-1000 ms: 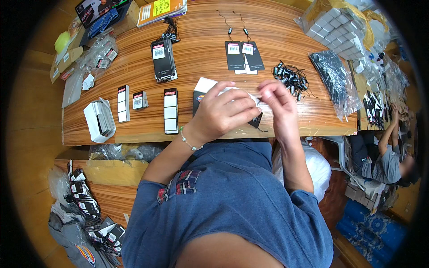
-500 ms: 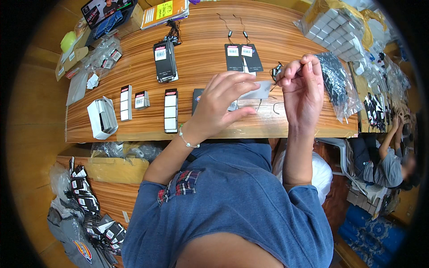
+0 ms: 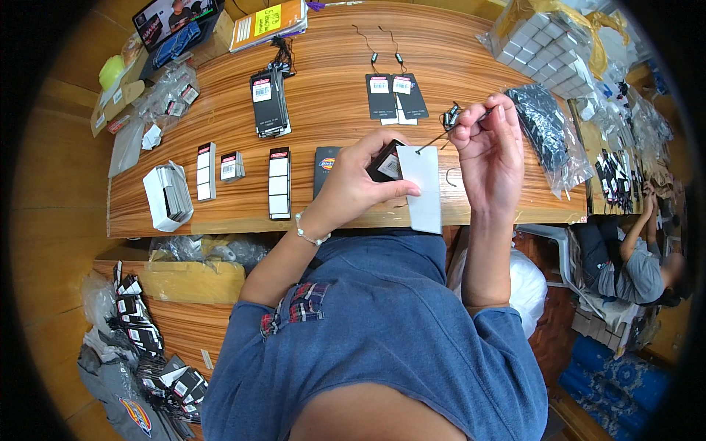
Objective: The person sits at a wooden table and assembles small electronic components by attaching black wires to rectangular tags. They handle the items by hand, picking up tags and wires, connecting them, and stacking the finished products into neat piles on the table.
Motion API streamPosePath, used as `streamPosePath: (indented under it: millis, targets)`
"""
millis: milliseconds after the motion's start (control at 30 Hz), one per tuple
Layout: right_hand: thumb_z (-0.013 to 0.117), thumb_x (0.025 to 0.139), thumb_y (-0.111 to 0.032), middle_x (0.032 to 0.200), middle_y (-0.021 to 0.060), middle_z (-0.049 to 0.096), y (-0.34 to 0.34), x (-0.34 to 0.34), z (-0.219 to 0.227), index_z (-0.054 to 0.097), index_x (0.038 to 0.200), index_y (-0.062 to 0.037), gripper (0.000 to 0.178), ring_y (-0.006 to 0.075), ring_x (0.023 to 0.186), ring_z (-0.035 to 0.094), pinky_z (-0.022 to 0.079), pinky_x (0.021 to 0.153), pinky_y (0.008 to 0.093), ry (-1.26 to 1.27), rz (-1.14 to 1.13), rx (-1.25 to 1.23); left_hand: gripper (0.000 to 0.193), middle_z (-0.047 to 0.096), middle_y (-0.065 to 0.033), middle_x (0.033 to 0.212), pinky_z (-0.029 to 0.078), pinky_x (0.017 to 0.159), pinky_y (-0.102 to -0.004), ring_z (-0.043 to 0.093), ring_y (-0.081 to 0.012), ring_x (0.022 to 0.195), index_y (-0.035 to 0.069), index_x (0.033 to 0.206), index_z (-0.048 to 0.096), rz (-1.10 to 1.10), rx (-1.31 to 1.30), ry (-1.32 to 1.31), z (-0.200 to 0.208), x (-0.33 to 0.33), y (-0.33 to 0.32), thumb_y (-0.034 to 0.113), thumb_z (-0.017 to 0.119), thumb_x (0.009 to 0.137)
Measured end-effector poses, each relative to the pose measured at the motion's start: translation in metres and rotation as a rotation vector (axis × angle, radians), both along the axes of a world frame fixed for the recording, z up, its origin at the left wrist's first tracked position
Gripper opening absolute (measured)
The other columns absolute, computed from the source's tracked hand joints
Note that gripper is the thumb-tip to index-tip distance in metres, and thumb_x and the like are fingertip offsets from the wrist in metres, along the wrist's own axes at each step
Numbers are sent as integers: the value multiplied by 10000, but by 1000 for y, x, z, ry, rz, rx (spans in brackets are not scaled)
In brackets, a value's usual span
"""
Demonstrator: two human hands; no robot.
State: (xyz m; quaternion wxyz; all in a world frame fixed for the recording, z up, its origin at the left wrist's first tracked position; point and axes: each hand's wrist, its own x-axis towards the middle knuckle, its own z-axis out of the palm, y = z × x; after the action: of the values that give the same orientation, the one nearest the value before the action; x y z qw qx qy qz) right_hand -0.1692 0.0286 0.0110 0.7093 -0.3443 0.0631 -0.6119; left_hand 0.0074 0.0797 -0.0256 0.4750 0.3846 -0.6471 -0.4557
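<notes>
Frame centre: left hand point(image 3: 359, 173) grasps white tag point(image 3: 421, 192) and black tag point(image 3: 384, 163) | right of centre: right hand point(image 3: 491, 151) pinches black cord point(image 3: 437, 140)

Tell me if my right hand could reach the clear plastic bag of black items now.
Probably yes: the clear plastic bag lies close by, with nothing visible between it and your right hand, though that hand pinches a thin black cord running to the pale grey rectangular card in your left hand.

a lit screen point(image 3: 174, 22) stands left of an orange notebook point(image 3: 271, 25).
</notes>
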Motion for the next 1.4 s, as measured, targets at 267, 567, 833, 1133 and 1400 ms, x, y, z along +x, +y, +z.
streamPosePath:
  millis: [267, 567, 833, 1133, 1400]
  targets:
    - [424, 923, -131, 854, 164, 590, -7, 5, -16, 478, 968, -40, 115, 201, 739, 599, 514, 692, 311, 11, -57, 140, 370, 508, -31, 794, 412, 748, -218, 515, -84, 763, 52, 1079, 342, 72, 52, 362, -1, -3, 0, 142, 593, 822]
    - [430, 919, -121, 835, 167, 588, -4, 14, -20, 464, 962, -32, 105, 199, 716, 595, 503, 671, 298, 150, -70, 96, 463, 530, -44, 715, 444, 556, -312, 566, -222, 642, 85, 819, 450, 331, -183, -370, 16, 6, 0, 356, 768, 620]
    - [442, 915, -122, 838, 171, 588, -3, 15, -15, 455, 971, -24, 114, 202, 706, 590, 497, 664, 297, 143, -26, 43, 187, 521, -95, 818, 436, 680, -300, 552, -238, 761, 26, 868, 508, 305, -230, -186, 8, 13, -12, 161, 601, 779]
    - [511, 861, -19, 732, 49, 574, 11, 17, 1, 561, 977, 29, 135, 82, 675, 531, 432, 628, 198, 756, -175, -144, 101, 505, -57, 923, 350, 778, -231, 464, -133, 836, 15, 864, 564, 295, -160, -6, 11, 19, -13, 85, 572, 792]
    - [542, 823, 3, 712, 14, 566, 14, 21, 3, 471, 1021, -2, 211, 53, 652, 526, 393, 577, 167, 722, 9, -65, 147, 645, -54, 841, 432, 749, -240, 574, -117, 775, 24, 881, 639, 287, -7, 203, 19, 15, -8, 38, 659, 737]
